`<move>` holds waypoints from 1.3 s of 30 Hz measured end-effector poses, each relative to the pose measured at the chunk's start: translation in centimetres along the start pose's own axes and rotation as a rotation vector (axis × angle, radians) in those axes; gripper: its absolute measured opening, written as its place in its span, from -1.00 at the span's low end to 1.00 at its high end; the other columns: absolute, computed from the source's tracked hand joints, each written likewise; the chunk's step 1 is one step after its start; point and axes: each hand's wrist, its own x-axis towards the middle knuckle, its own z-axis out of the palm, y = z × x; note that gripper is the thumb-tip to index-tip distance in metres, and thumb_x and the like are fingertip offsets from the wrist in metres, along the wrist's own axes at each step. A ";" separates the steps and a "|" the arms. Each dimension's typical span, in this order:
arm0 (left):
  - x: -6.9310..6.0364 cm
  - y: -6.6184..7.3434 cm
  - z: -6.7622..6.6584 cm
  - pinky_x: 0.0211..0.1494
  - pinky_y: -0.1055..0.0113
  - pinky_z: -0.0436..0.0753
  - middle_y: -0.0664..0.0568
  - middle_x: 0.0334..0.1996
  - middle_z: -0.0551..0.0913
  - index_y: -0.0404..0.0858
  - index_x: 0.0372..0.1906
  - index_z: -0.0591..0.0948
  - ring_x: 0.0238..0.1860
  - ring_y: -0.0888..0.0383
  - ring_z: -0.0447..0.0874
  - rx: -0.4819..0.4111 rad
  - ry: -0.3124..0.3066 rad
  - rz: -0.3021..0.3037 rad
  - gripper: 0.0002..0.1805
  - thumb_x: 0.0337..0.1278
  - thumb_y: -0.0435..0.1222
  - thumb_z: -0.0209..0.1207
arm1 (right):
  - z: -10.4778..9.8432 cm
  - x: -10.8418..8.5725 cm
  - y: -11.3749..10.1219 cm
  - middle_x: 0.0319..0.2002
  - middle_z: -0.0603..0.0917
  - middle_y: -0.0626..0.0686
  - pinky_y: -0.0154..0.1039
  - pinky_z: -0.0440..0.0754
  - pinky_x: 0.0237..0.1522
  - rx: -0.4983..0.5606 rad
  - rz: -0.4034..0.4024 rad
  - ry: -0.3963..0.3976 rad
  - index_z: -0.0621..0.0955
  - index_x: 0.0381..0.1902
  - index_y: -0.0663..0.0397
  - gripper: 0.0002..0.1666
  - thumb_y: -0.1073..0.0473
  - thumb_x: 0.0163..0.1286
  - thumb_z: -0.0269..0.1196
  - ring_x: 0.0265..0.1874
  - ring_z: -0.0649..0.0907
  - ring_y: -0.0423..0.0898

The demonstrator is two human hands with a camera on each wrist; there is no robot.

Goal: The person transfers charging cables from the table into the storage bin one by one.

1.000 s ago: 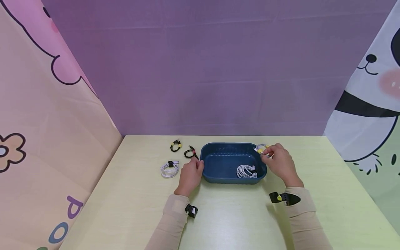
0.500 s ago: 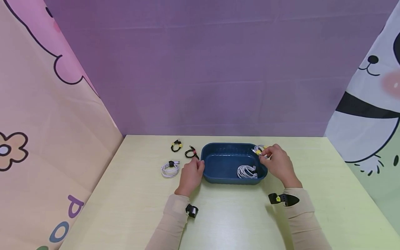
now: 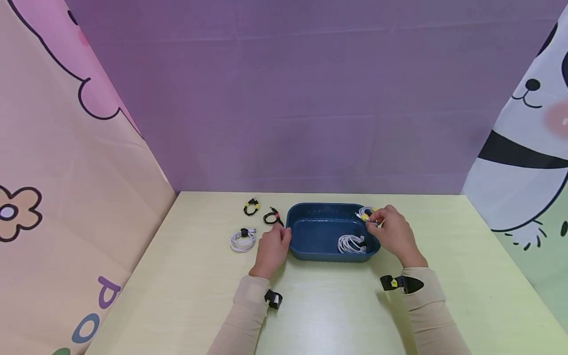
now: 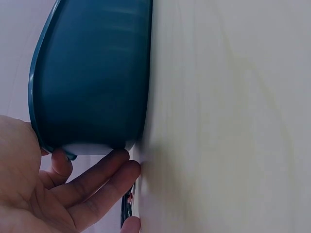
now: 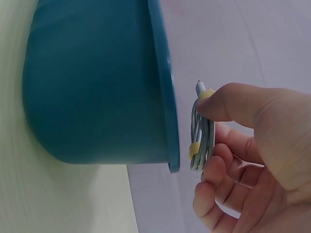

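Note:
My right hand [image 3: 396,235] pinches a coiled white cable with yellow ties [image 5: 203,131] between thumb and fingers. In the head view this cable is over the far right corner of a blue plastic tub [image 3: 326,257]; the right wrist view shows it just above the rim. My left hand [image 3: 271,249] grips the tub's left end, thumb at the rim and fingers against the outer wall [image 4: 92,87]. Inside the tub, near its front right corner, lies a coiled white cable with a black strap [image 3: 350,244].
Left of the tub on the pale table [image 3: 326,315] lie a white coiled cable [image 3: 242,241], a black cable with yellow ties [image 3: 251,207] and a black cable with a red tie [image 3: 271,217]. A purple cloth [image 3: 284,98] hangs behind the table.
My right hand has moved slightly left with the yellow-tied cable, bringing it further over the tub's corner. My left hand stays on the tub.

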 end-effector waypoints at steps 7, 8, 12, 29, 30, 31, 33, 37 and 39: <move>0.2 -0.1 0.3 -0.47 0.31 0.35 0.10 -0.63 0.41 -0.17 -0.40 0.46 -0.57 0.09 0.45 0.000 0.005 0.006 -0.69 0.52 -0.12 0.05 | 0.0 0.0 0.0 -0.20 0.55 0.14 -0.24 0.43 -0.37 -0.004 -0.013 -0.003 0.66 -0.18 0.24 -0.77 0.16 0.37 0.36 -0.29 0.53 0.02; 0.1 0.0 0.3 -0.48 0.31 0.35 0.10 -0.63 0.42 -0.17 -0.40 0.46 -0.57 0.09 0.46 0.000 0.006 0.009 -0.69 0.52 -0.12 0.05 | 0.0 0.0 0.0 -0.20 0.55 0.14 -0.24 0.43 -0.37 -0.002 -0.015 -0.004 0.66 -0.18 0.24 -0.78 0.16 0.36 0.36 -0.29 0.53 0.02; 0.0 0.0 0.4 -0.49 0.31 0.35 0.09 -0.64 0.42 -0.17 -0.40 0.46 -0.58 0.09 0.46 -0.001 0.006 0.011 -0.70 0.52 -0.12 0.05 | 0.0 0.0 0.0 -0.21 0.55 0.15 -0.23 0.44 -0.37 0.000 -0.032 -0.010 0.67 -0.19 0.24 -0.79 0.17 0.36 0.37 -0.29 0.54 0.02; 0.1 -0.1 0.4 -0.48 0.32 0.34 0.08 -0.62 0.43 -0.18 -0.38 0.47 -0.57 0.09 0.45 0.000 -0.010 -0.004 -0.70 0.53 -0.12 0.05 | 1.0 0.1 0.3 -0.23 0.53 0.11 -0.22 0.45 -0.31 0.008 -0.061 -0.026 0.66 -0.20 0.23 -0.80 0.18 0.36 0.36 -0.31 0.53 0.01; 0.1 -0.1 0.4 -0.48 0.32 0.34 0.08 -0.62 0.43 -0.18 -0.38 0.47 -0.57 0.09 0.45 0.000 -0.011 -0.004 -0.70 0.53 -0.12 0.05 | 1.0 0.1 0.3 -0.23 0.53 0.11 -0.21 0.45 -0.30 0.008 -0.062 -0.027 0.66 -0.20 0.23 -0.80 0.18 0.37 0.36 -0.31 0.52 0.01; 0.1 -0.1 0.4 -0.48 0.31 0.35 0.08 -0.62 0.43 -0.18 -0.38 0.47 -0.57 0.09 0.46 0.001 -0.010 -0.002 -0.70 0.53 -0.12 0.05 | 1.0 0.1 0.3 -0.23 0.53 0.11 -0.21 0.45 -0.30 0.009 -0.062 -0.029 0.66 -0.20 0.23 -0.81 0.18 0.37 0.36 -0.30 0.52 0.00; 0.1 0.0 0.5 -0.47 0.31 0.35 0.08 -0.62 0.43 -0.17 -0.38 0.47 -0.57 0.09 0.46 0.001 -0.010 -0.004 -0.70 0.52 -0.12 0.05 | 0.9 0.0 0.4 -0.23 0.53 0.11 -0.21 0.45 -0.29 0.011 -0.064 -0.031 0.66 -0.20 0.23 -0.81 0.19 0.37 0.36 -0.31 0.52 0.00; 0.1 0.3 0.7 -0.46 0.31 0.37 0.08 -0.62 0.44 -0.17 -0.39 0.47 -0.56 0.08 0.46 -0.007 -0.018 -0.009 -0.68 0.53 -0.11 0.04 | 0.9 -0.2 0.5 -0.24 0.52 0.11 -0.21 0.45 -0.29 0.011 -0.068 -0.031 0.65 -0.20 0.24 -0.80 0.19 0.37 0.36 -0.32 0.50 -0.02; 0.1 0.5 0.7 -0.45 0.31 0.37 0.08 -0.61 0.44 -0.17 -0.39 0.47 -0.55 0.08 0.47 -0.011 -0.023 -0.010 -0.68 0.53 -0.11 0.04 | 0.9 -0.2 0.6 -0.24 0.51 0.10 -0.21 0.45 -0.29 0.013 -0.070 -0.030 0.65 -0.20 0.24 -0.81 0.19 0.37 0.36 -0.33 0.50 -0.02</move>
